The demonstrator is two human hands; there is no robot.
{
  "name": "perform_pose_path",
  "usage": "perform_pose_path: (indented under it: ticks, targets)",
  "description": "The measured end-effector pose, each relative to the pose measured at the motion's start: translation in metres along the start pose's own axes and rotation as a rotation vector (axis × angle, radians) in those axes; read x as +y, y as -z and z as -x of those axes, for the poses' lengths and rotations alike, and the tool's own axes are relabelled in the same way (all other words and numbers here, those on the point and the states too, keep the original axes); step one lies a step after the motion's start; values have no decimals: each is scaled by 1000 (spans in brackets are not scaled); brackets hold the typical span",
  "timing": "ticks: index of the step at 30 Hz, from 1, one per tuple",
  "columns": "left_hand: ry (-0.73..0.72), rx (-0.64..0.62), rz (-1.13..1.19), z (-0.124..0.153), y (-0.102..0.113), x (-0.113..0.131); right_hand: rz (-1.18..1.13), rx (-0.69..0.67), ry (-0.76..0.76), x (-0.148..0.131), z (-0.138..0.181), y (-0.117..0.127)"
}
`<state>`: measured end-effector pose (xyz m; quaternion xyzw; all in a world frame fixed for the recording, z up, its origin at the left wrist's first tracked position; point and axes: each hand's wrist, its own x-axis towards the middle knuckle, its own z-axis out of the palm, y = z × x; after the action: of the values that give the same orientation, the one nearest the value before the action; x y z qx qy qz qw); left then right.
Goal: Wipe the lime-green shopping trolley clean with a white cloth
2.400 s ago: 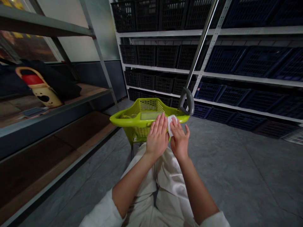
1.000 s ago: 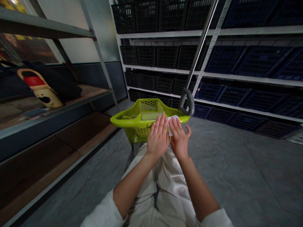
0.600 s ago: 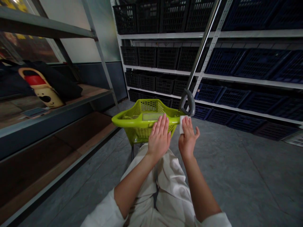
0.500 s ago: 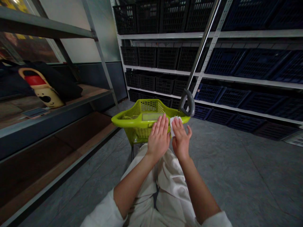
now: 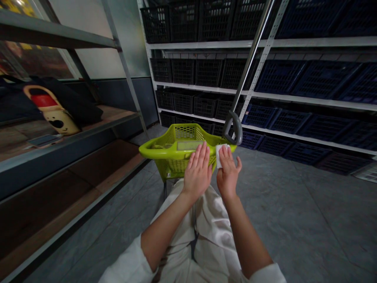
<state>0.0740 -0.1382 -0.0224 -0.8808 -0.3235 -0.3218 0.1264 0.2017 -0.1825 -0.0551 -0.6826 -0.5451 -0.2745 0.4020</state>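
Note:
In front of my legs stands a green plastic shopping basket (image 5: 156, 152) with perforated walls and a thick rounded rim. My left hand (image 5: 198, 169) lies flat on the near rim, right of its middle, fingers stretched out and together. Near the rim's right end, my right hand (image 5: 228, 173) presses a folded white tissue (image 5: 218, 156) against the green plastic, its fingers extended over the tissue and the thumb or outer finger lifted. A grey loop handle on a metal pole (image 5: 240, 129) rises at the basket's right back corner.
On the left, a metal shelf (image 5: 118, 125) bears a cream bottle with a red top (image 5: 57, 118), a phone (image 5: 44, 140) and a dark bag (image 5: 79, 102). White racks (image 5: 203, 45) behind hold several black crates (image 5: 209, 72) and blue crates (image 5: 279, 78). Grey tiled floor (image 5: 279, 204) lies to the right.
My right hand has slid the tissue a little to the right along the basket rim. My left hand and the basket stay where they were.

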Motion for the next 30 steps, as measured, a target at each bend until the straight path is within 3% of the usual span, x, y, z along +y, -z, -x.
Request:
perform_pose_path:
  ticks: [5,11,14,19,23,30]
  targets:
    - [-2,-7,2,0,2,-1,-34,-95,133,-7,0,9]
    - [-2,-9,11,1,2,-2,-10,35,-59,24,0,6]
    - [1,-10,10,1,1,-2,17,78,-122,19,0,2]
    - [2,-10,-8,1,-1,-1,16,-46,52,-11,-1,3]
    - [2,-11,-10,1,0,-3,-19,-79,136,-10,-1,8]
    - [-2,-8,8,1,1,-3,-28,58,-76,25,1,3]
